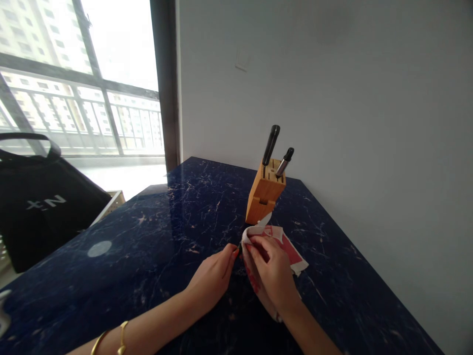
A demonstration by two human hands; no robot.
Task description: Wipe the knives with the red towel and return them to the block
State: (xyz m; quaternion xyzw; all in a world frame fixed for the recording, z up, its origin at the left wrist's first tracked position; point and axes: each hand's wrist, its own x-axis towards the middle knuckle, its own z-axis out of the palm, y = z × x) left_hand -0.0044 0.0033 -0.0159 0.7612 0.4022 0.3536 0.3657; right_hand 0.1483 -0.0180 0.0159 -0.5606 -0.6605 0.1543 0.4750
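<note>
My left hand (212,276) is closed on the dark handle of a knife, mostly hidden by the fingers. The knife's pale blade (265,219) shows beyond the cloth, pointing toward the knife block. In my right hand (272,268) is a red and white cloth (291,252), pinched and folded over the knife close to my left fingers. Part of the cloth hangs down below my right hand. Just behind both hands stands a wooden knife block (260,197), with a black-handled knife (271,143) and a steel-and-black handled tool (284,162) in its slots.
The dark blue marbled table (199,197) reaches to the grey wall (332,98). A round pale spot (99,248) lies on its left side. Beyond the left edge is a black bag (48,207) by the window. Something white (4,310) is cut off at the left.
</note>
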